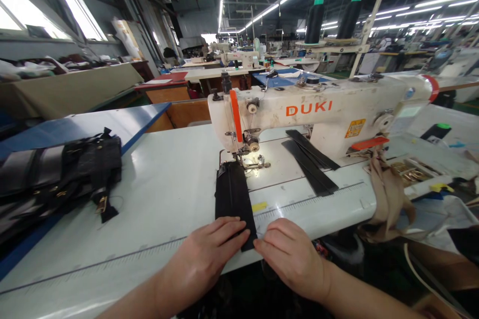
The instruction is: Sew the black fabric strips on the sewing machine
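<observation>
A long black fabric panel (232, 192) with a zipper-like seam down its middle runs from under the sewing machine's presser foot (239, 157) to the table's front edge. My left hand (207, 246) lies over its near left part, fingers bent together and gripping it. At the near right corner, my right hand (288, 254) has its fingers pinched on the panel's edge. The white sewing machine (269, 104) carries orange DUKI lettering, and its lamp lights the needle area.
Black strips (310, 164) lie right of the needle. Black leather-like pieces with metal fittings (63, 169) are piled at left. Beige straps (385, 199) hang by a tray of metal rings (415, 172). Thread cones (314, 22) stand behind the machine.
</observation>
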Motion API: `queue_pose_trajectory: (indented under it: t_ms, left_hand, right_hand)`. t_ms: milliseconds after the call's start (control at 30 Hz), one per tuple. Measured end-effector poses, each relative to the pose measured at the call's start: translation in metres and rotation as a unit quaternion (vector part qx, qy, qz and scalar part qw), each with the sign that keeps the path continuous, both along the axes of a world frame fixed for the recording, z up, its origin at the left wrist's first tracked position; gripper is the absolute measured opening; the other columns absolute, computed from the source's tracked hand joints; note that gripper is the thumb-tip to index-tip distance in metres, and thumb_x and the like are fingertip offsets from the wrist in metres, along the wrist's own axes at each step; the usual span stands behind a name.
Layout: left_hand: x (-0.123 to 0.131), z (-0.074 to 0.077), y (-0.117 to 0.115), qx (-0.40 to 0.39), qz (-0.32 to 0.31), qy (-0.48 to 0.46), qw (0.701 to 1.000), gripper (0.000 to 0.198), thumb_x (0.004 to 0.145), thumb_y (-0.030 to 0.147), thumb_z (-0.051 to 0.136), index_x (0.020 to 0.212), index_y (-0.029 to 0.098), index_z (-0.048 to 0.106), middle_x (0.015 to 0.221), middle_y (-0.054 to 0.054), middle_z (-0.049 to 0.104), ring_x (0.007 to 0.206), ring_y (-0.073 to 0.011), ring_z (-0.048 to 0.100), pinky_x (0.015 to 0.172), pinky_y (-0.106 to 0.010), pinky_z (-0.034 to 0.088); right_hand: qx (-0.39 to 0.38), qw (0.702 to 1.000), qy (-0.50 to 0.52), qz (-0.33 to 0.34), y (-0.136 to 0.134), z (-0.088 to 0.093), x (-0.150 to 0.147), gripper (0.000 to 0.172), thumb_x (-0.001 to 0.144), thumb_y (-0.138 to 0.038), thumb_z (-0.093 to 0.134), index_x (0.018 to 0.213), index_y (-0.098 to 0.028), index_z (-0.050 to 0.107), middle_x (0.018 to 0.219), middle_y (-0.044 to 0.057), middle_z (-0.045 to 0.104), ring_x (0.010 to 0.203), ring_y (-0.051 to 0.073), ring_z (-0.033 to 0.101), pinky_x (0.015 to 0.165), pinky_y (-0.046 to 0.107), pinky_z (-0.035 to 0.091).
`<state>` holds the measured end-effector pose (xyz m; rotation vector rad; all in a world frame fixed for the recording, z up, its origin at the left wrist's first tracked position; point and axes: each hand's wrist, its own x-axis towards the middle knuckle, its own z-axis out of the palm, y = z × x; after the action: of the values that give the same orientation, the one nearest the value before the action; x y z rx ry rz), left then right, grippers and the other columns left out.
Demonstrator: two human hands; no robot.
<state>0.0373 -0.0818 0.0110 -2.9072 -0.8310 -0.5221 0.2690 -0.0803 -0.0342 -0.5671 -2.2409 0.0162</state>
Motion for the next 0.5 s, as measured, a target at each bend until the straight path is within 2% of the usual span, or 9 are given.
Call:
queue_pose_trajectory:
  t_ms: [267,500]
  left_hand:
    - [0.003,0.001,-0.003,-0.005,0.009,0.009,1.000,0.045,0.087,-0.001,0.038,0.124,0.013,0.059,0.120,-0.013,0.067,0.113,-0.0234,0.061,0.097,-0.037,0.054]
    - [0.006,0.003,-0.011,-0.024,0.022,0.022,0.999,0.040,0.089,0.008,0.048,0.128,0.009,0.057,0.124,-0.016,0.064,0.117,-0.0289,0.058,0.097,-0.042,0.054]
  right_hand:
    - [-0.017,0.999,-0.031,0.010,-0.003,-0.002,0.007,0.026,0.099,-0.011,0.041,0.108,-0.007,0.065,0.077,0.009,0.063,0.080,0.023,0.055,0.071,0.036,0.052]
    - [-0.024,0.999,-0.024,0.016,-0.002,0.000,0.014,0.027,0.097,-0.009,0.040,0.111,-0.009,0.064,0.080,0.010,0.063,0.082,0.023,0.055,0.072,0.036,0.054]
